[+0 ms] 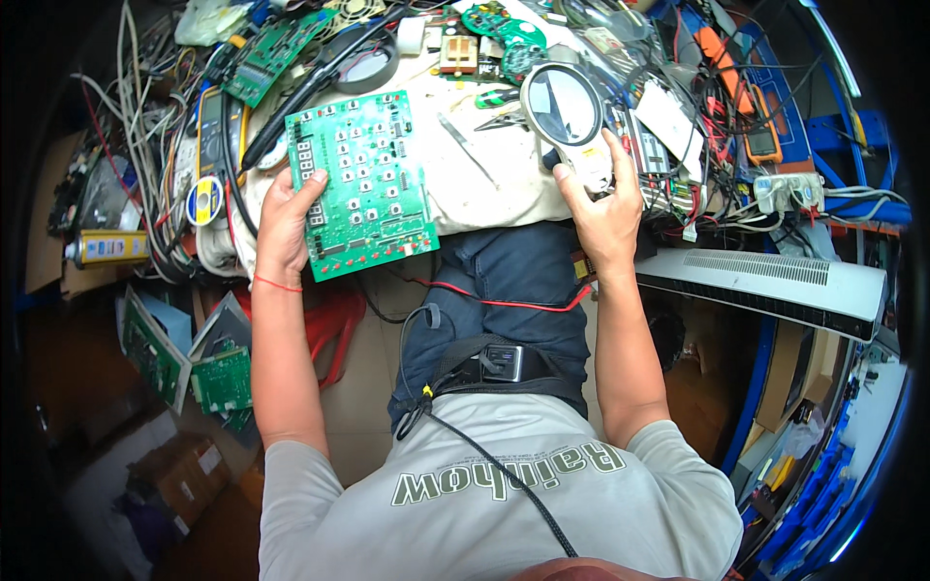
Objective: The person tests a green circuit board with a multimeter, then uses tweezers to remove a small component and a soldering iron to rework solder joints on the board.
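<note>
My left hand (287, 215) grips a green circuit board (366, 223) by its left edge, with the thumb over a row of digit displays. Rows of small push buttons cover the board's upper part, and red parts line its lower edge. At the right, my right hand (608, 221) is closed around the handle of a round magnifying glass (564, 105), thumb on one side and fingers on the other. Its pale handle is partly hidden by the hand. Beside the lens lie pliers (502, 120) and a thin pen-like tool (467, 148) on the white work surface (480, 189).
A yellow multimeter (210, 121) and tangled cables crowd the left. An orange multimeter (762, 136) lies at the far right, above a long white vented housing (765, 281). More boards (221, 380) stand low at the left near a red stool (337, 334). A solder spool (204, 200) sits at the bench edge.
</note>
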### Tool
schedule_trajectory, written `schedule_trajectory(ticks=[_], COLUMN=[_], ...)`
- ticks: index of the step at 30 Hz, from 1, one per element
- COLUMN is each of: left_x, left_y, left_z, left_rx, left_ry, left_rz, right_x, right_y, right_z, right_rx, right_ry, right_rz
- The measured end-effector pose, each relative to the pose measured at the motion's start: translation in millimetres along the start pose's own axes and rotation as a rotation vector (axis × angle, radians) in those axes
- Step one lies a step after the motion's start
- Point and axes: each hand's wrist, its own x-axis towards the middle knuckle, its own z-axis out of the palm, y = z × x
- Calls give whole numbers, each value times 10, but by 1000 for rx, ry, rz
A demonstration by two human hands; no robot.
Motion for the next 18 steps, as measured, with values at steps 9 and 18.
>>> schedule_trajectory(ticks=[9,18], left_x=[-85,-21], left_y=[29,-79], left_z=[101,195], left_rx=[42,172], left_ry=[-26,55], left_rz=[35,54], right_x=[344,1062], right_y=[130,225], right_z=[-68,304], right_rx=[-13,-118], right_ry=[11,10], right_rz=[8,-71])
